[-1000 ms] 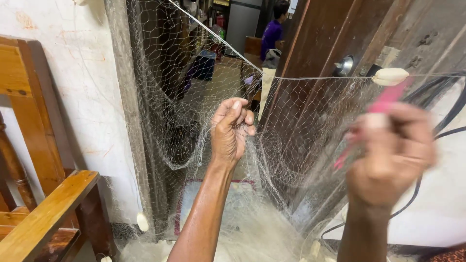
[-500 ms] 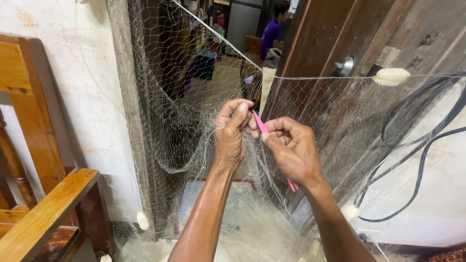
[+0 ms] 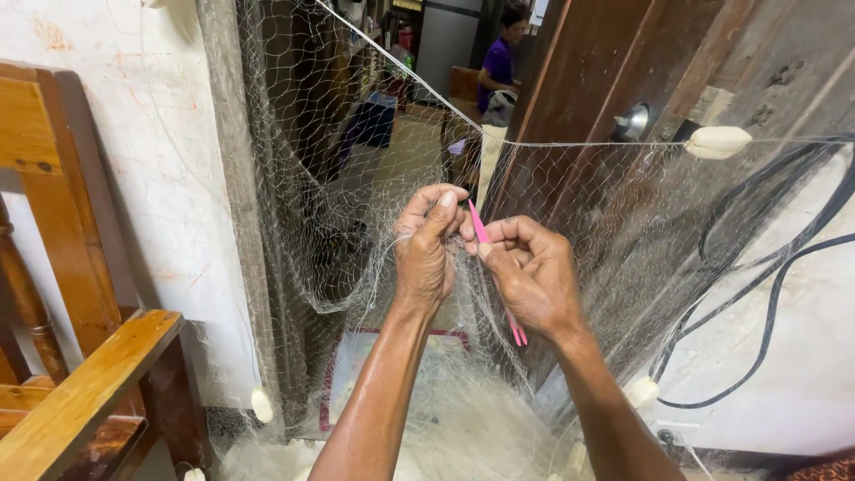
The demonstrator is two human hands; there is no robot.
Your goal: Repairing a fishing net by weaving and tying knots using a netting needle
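The left hand (image 3: 432, 254) pinches a fold of the pale fishing net (image 3: 356, 187) hanging in the doorway. Just right of it, the right hand (image 3: 532, 278) grips a pink netting needle (image 3: 481, 230), tip touching the left fingers.

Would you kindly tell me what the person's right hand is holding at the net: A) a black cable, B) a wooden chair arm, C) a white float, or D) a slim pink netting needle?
D: the right hand pinches a slim pink netting needle against the fishing net, beside the left hand gripping the mesh.
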